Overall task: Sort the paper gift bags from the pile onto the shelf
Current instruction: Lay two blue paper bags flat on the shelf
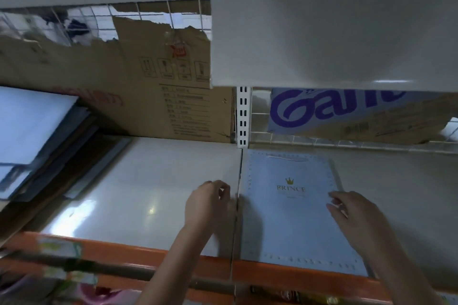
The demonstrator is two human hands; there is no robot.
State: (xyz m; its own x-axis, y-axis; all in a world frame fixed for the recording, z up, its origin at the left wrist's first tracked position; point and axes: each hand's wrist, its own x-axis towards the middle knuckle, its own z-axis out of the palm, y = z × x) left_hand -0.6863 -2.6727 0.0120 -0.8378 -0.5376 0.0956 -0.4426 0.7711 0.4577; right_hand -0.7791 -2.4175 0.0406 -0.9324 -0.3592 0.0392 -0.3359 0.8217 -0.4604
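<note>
A light blue paper gift bag with a gold crown and the word PRINCE lies flat on the white shelf, just right of the shelf's seam. My left hand hovers with loosely curled fingers at the bag's left edge and holds nothing. My right hand rests with its fingers stretched over the bag's right side. A pile of flat bags, white, blue and dark, lies at the left end of the shelf.
Cardboard boxes stand at the back of the shelf, one with purple lettering at the right. A white upper shelf overhangs. A slotted upright divides the bays. An orange front rail edges the shelf.
</note>
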